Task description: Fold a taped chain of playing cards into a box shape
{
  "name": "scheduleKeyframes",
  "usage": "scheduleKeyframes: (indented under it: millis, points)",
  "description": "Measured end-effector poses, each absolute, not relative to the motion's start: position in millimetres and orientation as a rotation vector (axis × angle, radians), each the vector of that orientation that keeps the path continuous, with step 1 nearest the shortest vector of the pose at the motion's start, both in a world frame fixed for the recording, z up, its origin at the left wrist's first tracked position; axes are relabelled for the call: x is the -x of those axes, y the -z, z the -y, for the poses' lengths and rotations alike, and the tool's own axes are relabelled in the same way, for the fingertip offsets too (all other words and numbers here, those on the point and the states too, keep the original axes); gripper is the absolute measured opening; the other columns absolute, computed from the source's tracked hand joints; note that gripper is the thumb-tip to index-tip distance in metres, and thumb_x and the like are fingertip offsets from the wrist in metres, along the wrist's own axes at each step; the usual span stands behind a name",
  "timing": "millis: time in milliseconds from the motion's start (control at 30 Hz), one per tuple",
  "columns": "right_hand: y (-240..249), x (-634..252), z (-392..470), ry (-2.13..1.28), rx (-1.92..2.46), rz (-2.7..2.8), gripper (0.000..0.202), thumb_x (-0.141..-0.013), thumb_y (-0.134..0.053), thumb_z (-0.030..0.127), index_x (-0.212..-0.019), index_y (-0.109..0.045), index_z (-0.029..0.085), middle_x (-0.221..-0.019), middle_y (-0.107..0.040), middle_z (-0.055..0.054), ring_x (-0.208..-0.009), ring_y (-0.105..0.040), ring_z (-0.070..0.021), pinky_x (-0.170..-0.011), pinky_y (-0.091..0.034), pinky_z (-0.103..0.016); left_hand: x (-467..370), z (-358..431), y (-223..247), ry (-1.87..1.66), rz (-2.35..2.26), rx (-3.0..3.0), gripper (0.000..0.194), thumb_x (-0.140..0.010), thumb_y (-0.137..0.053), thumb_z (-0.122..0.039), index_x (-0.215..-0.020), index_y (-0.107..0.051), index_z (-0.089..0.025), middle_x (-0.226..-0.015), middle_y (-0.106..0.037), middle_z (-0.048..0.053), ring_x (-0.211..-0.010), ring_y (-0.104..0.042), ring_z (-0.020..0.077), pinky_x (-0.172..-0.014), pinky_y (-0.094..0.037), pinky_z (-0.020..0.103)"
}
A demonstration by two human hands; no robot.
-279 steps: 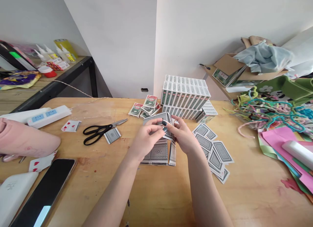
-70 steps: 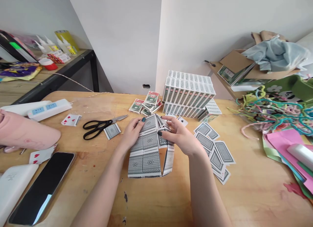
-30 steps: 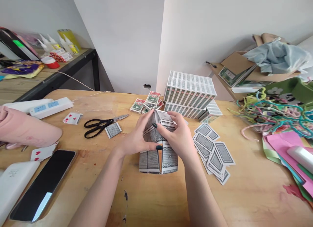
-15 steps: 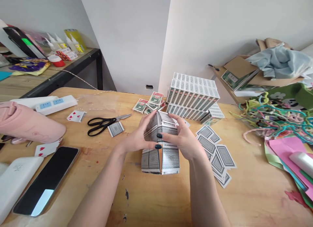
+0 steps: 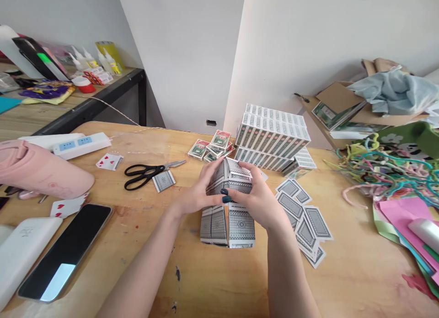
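Note:
A box-like structure made of playing cards, grey patterned backs outward, stands on the table in front of me. My left hand grips its upper left side, and my right hand grips its upper right side. Both thumbs press on the near face and almost touch at a seam between cards. A gap shows below the thumbs. My hands hide part of the sides. Loose playing cards lie face down to the right. To the left, black-handled scissors lie beside a small cut card piece.
Stacked card boxes stand behind the structure, with several loose card packs beside them. On the left are a phone, a pink tumbler and a power strip. Tangled pipe cleaners and coloured paper occupy the right.
My two thumbs have come closer together over the seam on the near face. The view has shifted slightly; both hands stay on the card structure.

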State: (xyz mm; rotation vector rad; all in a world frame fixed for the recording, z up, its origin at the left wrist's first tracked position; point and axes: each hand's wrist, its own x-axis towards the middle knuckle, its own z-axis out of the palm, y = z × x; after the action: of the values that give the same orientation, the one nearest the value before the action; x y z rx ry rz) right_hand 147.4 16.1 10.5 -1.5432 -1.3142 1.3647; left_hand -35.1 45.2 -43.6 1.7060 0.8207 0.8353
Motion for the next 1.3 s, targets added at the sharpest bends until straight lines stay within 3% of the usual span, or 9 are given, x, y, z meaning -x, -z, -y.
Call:
scheduleKeyframes:
  millis: [267, 600, 900, 1067, 1233, 1300]
  points:
    - [-8, -154, -23, -1.671, 1.152, 1.142, 0.071, -0.070, -0.072, 0.031, -0.131, -0.036, 0.026, -0.113, -0.062, -0.008, -0.102, -0.062, -0.0229, -0.087, -0.052, -0.040, 31, -50, 63, -0.883, -0.769, -1.544, 0.092, -0.075, -0.058, -0.063, -0.149, -0.013, -0.032, -0.158, -0.013, 0.004, -0.143, -0.013, 0.0298, -0.114, -0.022, 0.041]
    - [-7, -152, -23, -1.615, 1.181, 1.209, 0.071, -0.068, -0.071, 0.029, -0.131, -0.036, 0.029, -0.105, -0.064, -0.004, -0.094, -0.063, -0.0207, -0.082, -0.052, -0.038, 28, -49, 66, -0.909, -0.775, -1.461, 0.091, -0.071, -0.066, -0.058, -0.147, -0.020, -0.036, -0.155, -0.022, 0.003, -0.142, -0.018, 0.0300, -0.114, -0.023, 0.043]
    - [-5, -149, -20, -1.465, 1.301, 1.325, 0.064, -0.071, -0.066, 0.022, -0.128, -0.038, 0.032, -0.103, -0.065, 0.000, -0.085, -0.064, -0.0174, -0.080, -0.051, -0.035, 28, -48, 66, -0.905, -0.797, -1.436, 0.090, -0.073, -0.070, -0.048, -0.147, -0.019, -0.038, -0.155, -0.021, 0.004, -0.142, -0.020, 0.0294, -0.112, -0.027, 0.045]
    - [-7, -145, -19, -1.419, 1.359, 1.396, 0.062, -0.072, -0.063, 0.022, -0.128, -0.039, 0.031, -0.104, -0.066, -0.001, -0.088, -0.064, -0.0187, -0.081, -0.051, -0.037, 25, -48, 70, -0.931, -0.734, -1.329, 0.098, -0.067, -0.072, -0.055, -0.147, -0.018, -0.037, -0.156, -0.019, 0.008, -0.139, -0.025, 0.0314, -0.108, -0.033, 0.044]
    - [-9, -142, -18, -1.279, 1.437, 1.520, 0.062, -0.074, -0.060, 0.021, -0.130, -0.036, 0.032, -0.110, -0.063, -0.001, -0.098, -0.061, -0.0203, -0.089, -0.047, -0.039, 20, -48, 72, -0.961, -0.675, -1.323, 0.100, -0.068, -0.070, -0.057, -0.147, -0.013, -0.038, -0.151, -0.027, 0.010, -0.133, -0.036, 0.0293, -0.107, -0.034, 0.044]
    - [-9, -146, -19, -1.264, 1.415, 1.587, 0.062, -0.076, -0.058, 0.021, -0.133, -0.033, 0.029, -0.114, -0.060, -0.003, -0.103, -0.058, -0.0202, -0.094, -0.044, -0.040, 20, -48, 71, -1.005, -0.733, -1.410, 0.105, -0.065, -0.072, -0.057, -0.147, -0.010, -0.037, -0.149, -0.027, 0.011, -0.135, -0.032, 0.0300, -0.108, -0.031, 0.045]
